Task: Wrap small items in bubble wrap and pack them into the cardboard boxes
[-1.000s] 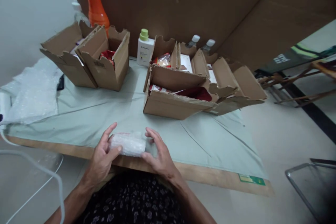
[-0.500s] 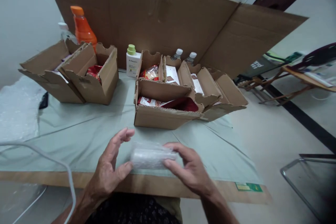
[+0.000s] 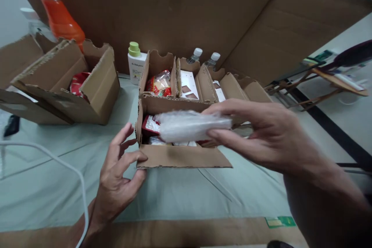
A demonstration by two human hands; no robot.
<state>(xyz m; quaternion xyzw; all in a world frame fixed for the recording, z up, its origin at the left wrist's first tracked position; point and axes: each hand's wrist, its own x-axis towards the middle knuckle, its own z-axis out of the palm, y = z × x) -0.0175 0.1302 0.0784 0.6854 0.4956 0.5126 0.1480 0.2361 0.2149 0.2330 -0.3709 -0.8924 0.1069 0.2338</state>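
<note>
My right hand (image 3: 258, 135) is closed on a bubble-wrapped bundle (image 3: 192, 126), fingers above and thumb below its right end. The bundle is slightly blurred and hangs over the front cardboard box (image 3: 186, 157), hiding part of its inside; what is wrapped in it cannot be made out. At that box's front left corner, my left hand (image 3: 123, 166) pinches the tilted-out front flap between thumb and index finger, its other fingers raised. Inside the box lie a dark red packet (image 3: 149, 125) and some whitish packets, partly covered.
Behind stand narrow cardboard boxes holding a red snack packet (image 3: 159, 84) and a white carton (image 3: 188, 85). A white bottle with a green cap (image 3: 136, 64) is beside them. Two more boxes and an orange bottle (image 3: 62, 19) stand left. A white cable (image 3: 66, 170) crosses the left front.
My right hand has carried the bundle forward and up over the front box. My left hand has moved to that box and taken its front flap, now tilted outward. The view has shifted closer.
</note>
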